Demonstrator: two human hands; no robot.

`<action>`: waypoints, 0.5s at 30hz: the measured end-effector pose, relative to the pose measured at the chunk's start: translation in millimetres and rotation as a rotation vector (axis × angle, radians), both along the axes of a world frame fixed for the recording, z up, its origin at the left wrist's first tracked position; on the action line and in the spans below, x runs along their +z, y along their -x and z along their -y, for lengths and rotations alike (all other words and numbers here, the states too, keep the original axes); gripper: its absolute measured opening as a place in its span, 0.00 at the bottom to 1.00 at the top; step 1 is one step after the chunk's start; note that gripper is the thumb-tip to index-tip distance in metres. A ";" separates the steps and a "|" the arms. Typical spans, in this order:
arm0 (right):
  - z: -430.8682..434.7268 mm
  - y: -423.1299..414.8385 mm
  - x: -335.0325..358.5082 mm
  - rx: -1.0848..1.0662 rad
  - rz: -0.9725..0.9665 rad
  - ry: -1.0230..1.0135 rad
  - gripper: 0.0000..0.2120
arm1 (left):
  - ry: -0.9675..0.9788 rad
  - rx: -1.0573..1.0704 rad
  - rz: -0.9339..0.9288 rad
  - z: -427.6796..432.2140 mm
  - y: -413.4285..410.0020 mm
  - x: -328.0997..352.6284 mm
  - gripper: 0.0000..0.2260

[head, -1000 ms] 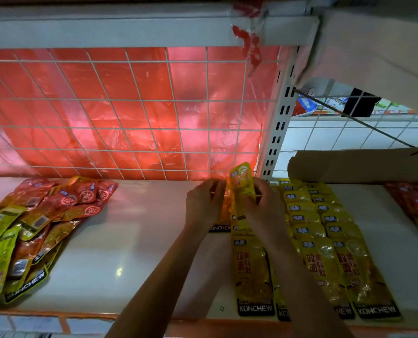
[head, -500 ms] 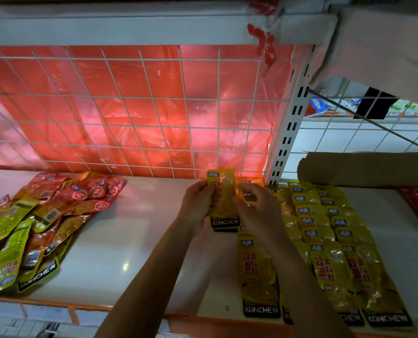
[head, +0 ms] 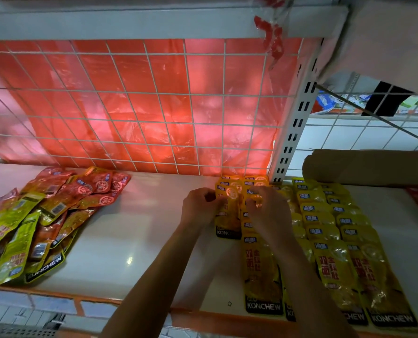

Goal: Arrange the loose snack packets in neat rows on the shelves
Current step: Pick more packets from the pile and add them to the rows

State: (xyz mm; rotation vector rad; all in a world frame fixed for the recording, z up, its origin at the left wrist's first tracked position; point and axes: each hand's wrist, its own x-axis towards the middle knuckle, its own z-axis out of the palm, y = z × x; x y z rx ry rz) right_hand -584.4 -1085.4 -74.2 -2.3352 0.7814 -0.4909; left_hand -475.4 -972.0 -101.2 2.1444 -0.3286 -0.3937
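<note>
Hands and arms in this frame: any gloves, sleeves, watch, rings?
No gloves on the left hand or right hand. Both forearms are bare to the frame's bottom edge; no sleeve shows. No watch, band or ring visible, though the light is dim.

Both forearms extend forward. Left hand [head: 201,208] and right hand [head: 269,212] sit close together, fingers curled, pinching one yellow packet [head: 231,206].

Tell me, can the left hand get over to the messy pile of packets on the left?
Probably yes: only bare shelf lies between the left hand and the messy pile. It pinches a yellow packet, though, so that comes down first.
</note>
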 end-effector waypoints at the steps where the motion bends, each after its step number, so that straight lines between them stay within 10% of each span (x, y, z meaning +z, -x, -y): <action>1: -0.2 0.0 -0.3 -0.002 -0.008 -0.006 0.16 | -0.017 -0.002 0.012 0.1 0.6 -0.5 0.09; 15: -5.7 0.8 0.7 0.005 -0.031 -0.014 0.16 | -0.170 -0.015 0.143 1.5 5.8 -5.7 0.19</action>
